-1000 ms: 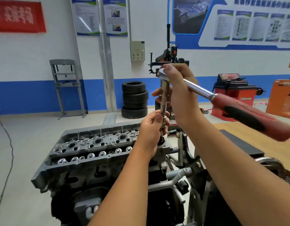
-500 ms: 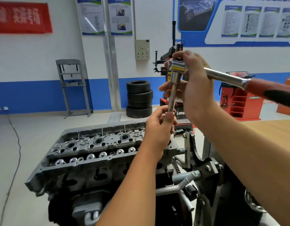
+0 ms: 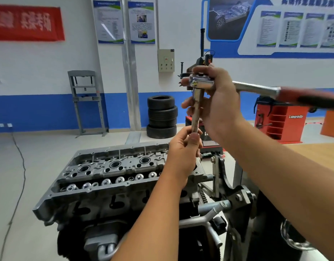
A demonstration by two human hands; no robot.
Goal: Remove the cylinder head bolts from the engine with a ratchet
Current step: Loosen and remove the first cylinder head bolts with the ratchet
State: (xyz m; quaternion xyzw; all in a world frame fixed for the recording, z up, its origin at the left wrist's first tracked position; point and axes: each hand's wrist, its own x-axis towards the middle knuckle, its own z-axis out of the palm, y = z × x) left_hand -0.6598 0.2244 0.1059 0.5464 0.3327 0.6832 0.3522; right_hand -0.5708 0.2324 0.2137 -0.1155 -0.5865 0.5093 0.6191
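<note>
The grey cylinder head (image 3: 109,172) sits on top of the engine on a stand, with open valve wells along its length. My right hand (image 3: 218,102) grips the chrome head of the ratchet (image 3: 201,82), held well above the engine; its red and black handle (image 3: 311,99) points right. A long cylinder head bolt (image 3: 196,113) hangs straight down from the socket. My left hand (image 3: 183,151) holds the bolt's lower end between thumb and fingers, above the right end of the cylinder head. The bolt's tip is hidden in my left hand.
The engine stand's metal bracket and tubes (image 3: 224,194) lie just right of the engine. Stacked tyres (image 3: 161,117), a grey press frame (image 3: 87,102) and a red machine (image 3: 280,123) stand by the far wall. A cable (image 3: 19,166) runs over the floor at left.
Both hands have risen a little with the ratchet and bolt. The ratchet handle has swung up toward level. My left hand's grip on the bolt's lower end holds.
</note>
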